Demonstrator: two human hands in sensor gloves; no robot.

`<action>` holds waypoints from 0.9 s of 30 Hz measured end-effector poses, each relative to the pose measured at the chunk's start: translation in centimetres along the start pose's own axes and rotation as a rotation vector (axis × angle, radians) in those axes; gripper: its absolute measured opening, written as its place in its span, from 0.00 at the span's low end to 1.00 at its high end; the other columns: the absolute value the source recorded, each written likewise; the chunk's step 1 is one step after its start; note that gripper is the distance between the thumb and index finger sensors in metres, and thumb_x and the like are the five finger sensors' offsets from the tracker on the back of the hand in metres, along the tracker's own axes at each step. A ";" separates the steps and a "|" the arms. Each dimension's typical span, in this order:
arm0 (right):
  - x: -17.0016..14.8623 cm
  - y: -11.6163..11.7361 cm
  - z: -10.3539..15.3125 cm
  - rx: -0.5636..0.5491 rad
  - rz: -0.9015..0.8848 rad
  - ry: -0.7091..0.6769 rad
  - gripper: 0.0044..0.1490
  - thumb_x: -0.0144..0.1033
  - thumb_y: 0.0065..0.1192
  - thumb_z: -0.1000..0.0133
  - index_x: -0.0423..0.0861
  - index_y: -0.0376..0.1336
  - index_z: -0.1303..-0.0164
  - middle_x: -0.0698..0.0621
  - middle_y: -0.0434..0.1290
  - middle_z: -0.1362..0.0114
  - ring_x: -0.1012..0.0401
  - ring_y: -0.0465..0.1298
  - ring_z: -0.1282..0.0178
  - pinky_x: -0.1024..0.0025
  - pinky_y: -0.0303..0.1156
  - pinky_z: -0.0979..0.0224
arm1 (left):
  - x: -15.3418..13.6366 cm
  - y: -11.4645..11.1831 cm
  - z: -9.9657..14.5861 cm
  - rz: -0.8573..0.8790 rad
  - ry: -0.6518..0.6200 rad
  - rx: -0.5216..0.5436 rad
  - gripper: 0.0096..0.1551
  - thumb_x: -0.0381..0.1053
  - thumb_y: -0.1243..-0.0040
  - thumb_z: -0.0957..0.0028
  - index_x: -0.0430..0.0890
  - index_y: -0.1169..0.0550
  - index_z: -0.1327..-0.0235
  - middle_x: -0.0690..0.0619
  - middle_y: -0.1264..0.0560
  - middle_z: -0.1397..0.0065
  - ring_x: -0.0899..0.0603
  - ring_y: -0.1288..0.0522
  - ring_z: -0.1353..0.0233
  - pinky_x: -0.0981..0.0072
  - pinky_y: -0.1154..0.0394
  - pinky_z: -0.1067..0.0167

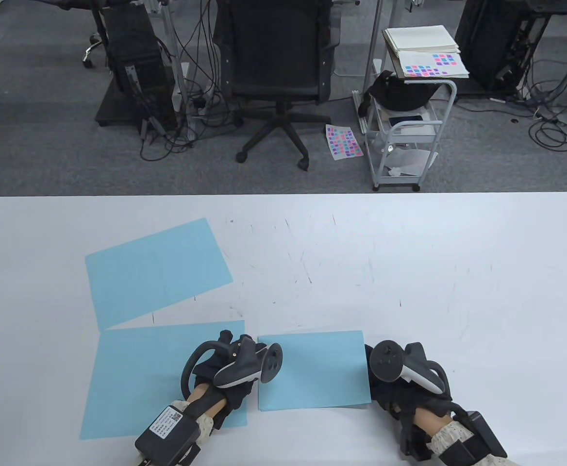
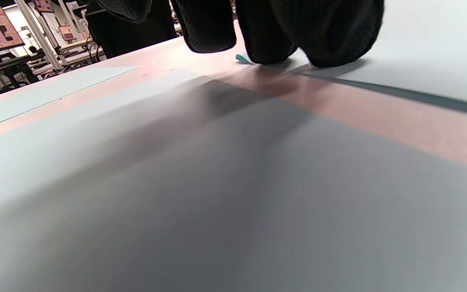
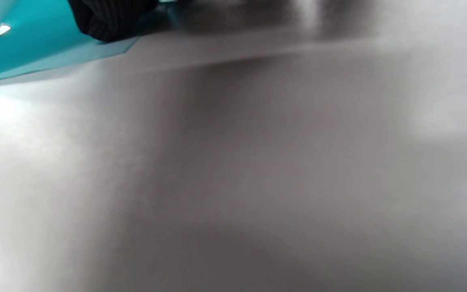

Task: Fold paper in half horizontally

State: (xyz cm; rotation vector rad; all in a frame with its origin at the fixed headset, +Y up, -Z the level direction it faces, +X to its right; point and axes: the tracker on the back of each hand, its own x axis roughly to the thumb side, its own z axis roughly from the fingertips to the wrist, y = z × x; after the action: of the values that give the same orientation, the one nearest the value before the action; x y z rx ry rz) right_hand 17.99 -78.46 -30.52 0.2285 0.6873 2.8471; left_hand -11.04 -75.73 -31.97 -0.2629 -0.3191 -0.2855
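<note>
**Two hands at a folded blue sheet**

A small folded blue paper (image 1: 312, 371) lies flat near the front edge of the white worktop (image 1: 409, 272), between the two gloved hands. The left hand (image 1: 232, 361) rests over its left edge, gloved fingertips (image 2: 272, 40) pressing down at the paper's corner in the left wrist view. The right hand (image 1: 390, 374) sits at the right edge; in the right wrist view a dark fingertip (image 3: 108, 20) lies on the teal-looking sheet, though I cannot tell whether it pinches or only presses.

Two larger unfolded blue sheets lie to the left: one (image 1: 142, 378) partly under the left wrist, another (image 1: 157, 272) tilted behind it, their corners close together.

A box strapped to the left forearm carries a white label (image 1: 164, 422) with a QR code; its print is too small to read.
</note>
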 end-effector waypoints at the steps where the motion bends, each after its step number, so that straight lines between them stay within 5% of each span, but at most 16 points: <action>1: 0.0 0.0 0.0 0.000 0.000 0.000 0.37 0.48 0.53 0.46 0.72 0.46 0.27 0.70 0.38 0.15 0.54 0.31 0.15 0.40 0.33 0.18 | 0.0 0.0 0.1 0.001 0.001 -0.005 0.26 0.53 0.39 0.54 0.77 0.26 0.44 0.76 0.30 0.23 0.55 0.34 0.16 0.47 0.41 0.17; 14: 0.0 0.0 0.0 0.000 0.000 0.000 0.37 0.48 0.53 0.46 0.72 0.46 0.27 0.70 0.38 0.15 0.54 0.31 0.15 0.40 0.33 0.18 | 1.5 -1.3 1.5 0.034 -0.008 0.000 0.41 0.67 0.39 0.65 0.73 0.35 0.31 0.69 0.36 0.17 0.52 0.38 0.14 0.44 0.43 0.16; 27: 0.0 -0.1 0.0 0.010 -0.014 -0.007 0.38 0.47 0.54 0.46 0.72 0.46 0.26 0.69 0.38 0.14 0.54 0.32 0.15 0.40 0.33 0.18 | 2.0 -1.5 1.7 0.024 -0.023 -0.003 0.38 0.67 0.43 0.63 0.78 0.37 0.34 0.72 0.39 0.18 0.53 0.40 0.14 0.46 0.43 0.16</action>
State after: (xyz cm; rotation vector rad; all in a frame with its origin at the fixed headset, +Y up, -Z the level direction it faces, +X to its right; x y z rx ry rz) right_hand 18.05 -78.34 -30.55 0.2340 0.6995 2.8289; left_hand -10.15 -77.12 -29.43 -0.2731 -0.3384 -0.2594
